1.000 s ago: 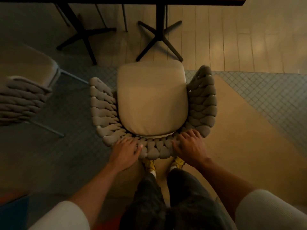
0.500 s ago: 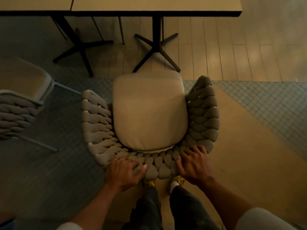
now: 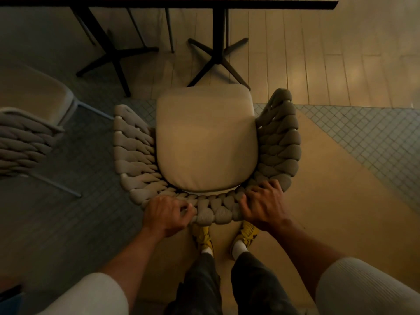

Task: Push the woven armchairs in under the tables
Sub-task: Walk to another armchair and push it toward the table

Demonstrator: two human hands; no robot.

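Flat a second ago, the left grip (image 3: pixel 167 213) and right grip (image 3: pixel 263 205) now curl tightly round the back rim of the woven armchair (image 3: pixel 205 142). Its seat stands short of the worktop (image 3: pixel 227 3) (front edge just by the pedestal foot (image 3: pixel 218 60)), so the push looks barely begun.

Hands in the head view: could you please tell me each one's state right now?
Left hand: grips the back of the woven armchair.
Right hand: grips the same back.

Two woven armchairs (image 3: pixel 204 142) (image 3: pixel 27 142), two tables (image 3: pixel 218 3) (image 3: pixel 45 2), two hands (image 3: pixel 167 214) (image 3: pixel 263 208), two yellow shoes (image 3: pixel 204 235) (image 3: pixel 248 231), two white sleeves (image 3: pixel 91 294) (image 3: pixel 368 287).
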